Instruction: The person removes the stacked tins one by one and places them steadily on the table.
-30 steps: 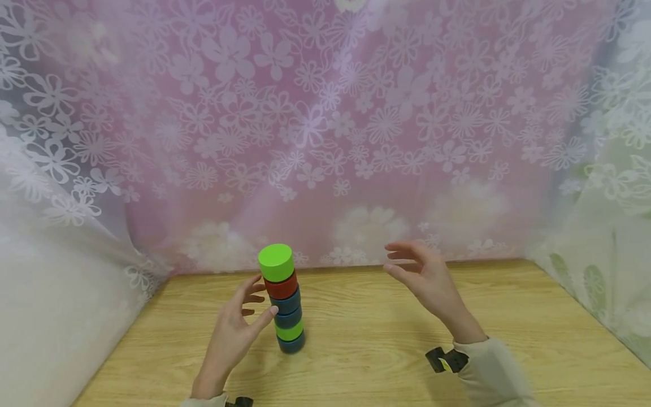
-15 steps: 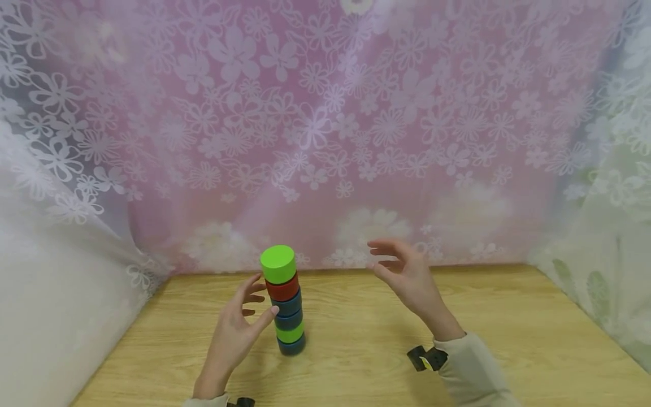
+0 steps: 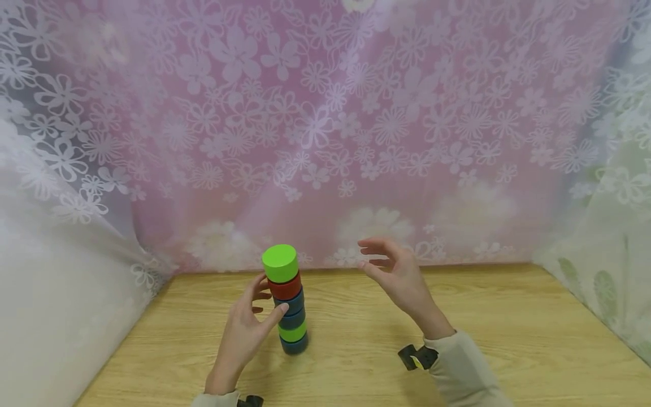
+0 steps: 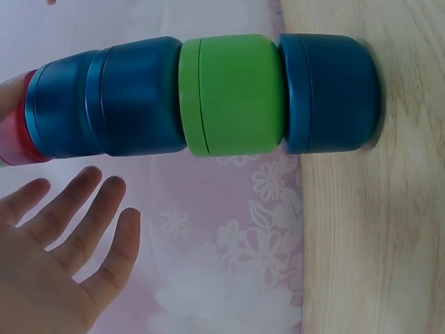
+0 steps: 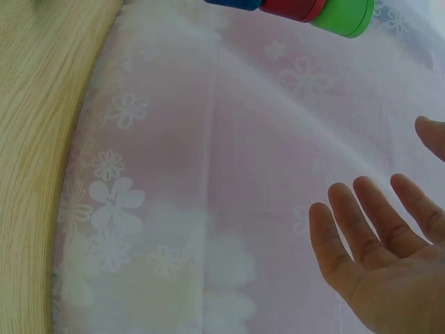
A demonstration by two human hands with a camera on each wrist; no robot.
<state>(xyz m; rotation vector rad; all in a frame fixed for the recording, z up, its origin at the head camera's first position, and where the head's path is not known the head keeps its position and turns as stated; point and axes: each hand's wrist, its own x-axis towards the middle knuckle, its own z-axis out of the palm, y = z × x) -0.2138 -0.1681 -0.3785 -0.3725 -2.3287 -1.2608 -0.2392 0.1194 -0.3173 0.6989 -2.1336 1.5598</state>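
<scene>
Several round, lidded pots form a tall upright stack: a bright green one point(image 3: 281, 264) on top, a red one point(image 3: 286, 289) under it, two blue ones, another green one point(image 4: 236, 94) and a blue one point(image 4: 334, 94) at the base. To its left, my left hand point(image 3: 246, 328) curves loosely around the upper middle. Its thumb overlaps a blue pot in the head view, while the left wrist view shows its fingers spread apart from the stack. My right hand point(image 3: 402, 281) hovers empty to the right, fingers relaxed and pointing toward the tower.
The stack stands on a wood-grain table point(image 3: 351, 350). A pink floral curtain point(image 3: 325, 141) hangs along its back edge, with pale sheets point(image 3: 46, 282) at both sides. Each wrist wears a black camera point(image 3: 417, 357).
My right hand has moved left, nearer the stack. My left hand has shifted slightly right, its thumb now overlapping the blue pot more. The stack keeps its order and stays upright.
</scene>
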